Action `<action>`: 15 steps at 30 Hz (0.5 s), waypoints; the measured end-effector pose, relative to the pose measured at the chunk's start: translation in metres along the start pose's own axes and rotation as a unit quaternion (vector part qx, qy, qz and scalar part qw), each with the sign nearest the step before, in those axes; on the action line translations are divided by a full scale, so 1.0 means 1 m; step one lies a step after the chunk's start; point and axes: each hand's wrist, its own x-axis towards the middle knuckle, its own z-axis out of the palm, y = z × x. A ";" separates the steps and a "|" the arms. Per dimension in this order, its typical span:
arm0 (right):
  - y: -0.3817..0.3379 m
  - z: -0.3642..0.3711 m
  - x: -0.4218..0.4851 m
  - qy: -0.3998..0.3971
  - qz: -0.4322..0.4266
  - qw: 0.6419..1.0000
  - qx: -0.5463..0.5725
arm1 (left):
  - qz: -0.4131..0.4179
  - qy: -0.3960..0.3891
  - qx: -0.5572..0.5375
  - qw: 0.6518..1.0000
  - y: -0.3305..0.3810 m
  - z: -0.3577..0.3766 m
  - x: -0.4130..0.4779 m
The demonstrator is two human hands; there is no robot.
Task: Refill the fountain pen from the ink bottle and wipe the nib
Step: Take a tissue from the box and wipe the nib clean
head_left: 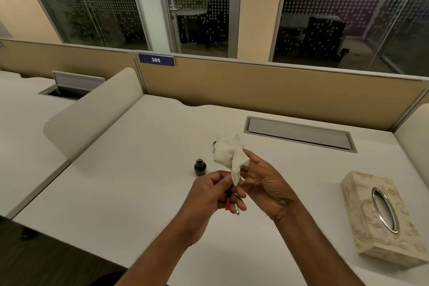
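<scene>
Looks like we're at the wiping stage: left hand (pixel 209 195) is curled round the fountain pen (pixel 228 202), only a red-and-black bit poking out below the fingers, and right hand (pixel 262 183) pinches a crumpled tissue (pixel 229 155) right at the top end, nib hidden inside. So filling is probably done. The ink bottle (pixel 199 167) stands uncapped on the desk (pixel 139 181) just beyond the hands, easy to knock. Tissue box (pixel 380 218) sits off to the right, cable hatch (pixel 299 133) further back.
</scene>
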 end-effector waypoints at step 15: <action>0.013 0.006 0.002 0.002 -0.006 0.998 0.055 | -0.046 -0.046 -0.020 0.998 -0.001 -0.010 0.001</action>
